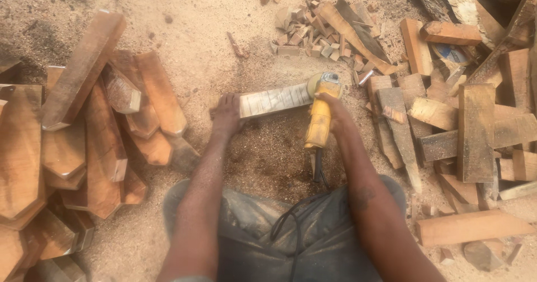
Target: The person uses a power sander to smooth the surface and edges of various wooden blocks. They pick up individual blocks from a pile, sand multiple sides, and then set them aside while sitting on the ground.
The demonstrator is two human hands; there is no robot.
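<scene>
Both hands gripping: left hand (226,114) on pale wood plank (274,100), right hand (331,113) around yellow angle grinder (321,114).

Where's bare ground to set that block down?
Open sawdust lies above the pale block, between the stacked pointed pieces and the small offcuts. Right of the grinder it is crowded with rough planks. Both hands, left and right, are occupied.

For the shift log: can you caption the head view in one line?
Left hand steadies a pale wooden block on sawdust-covered ground while the right hand holds a yellow angle grinder at its end.
</scene>
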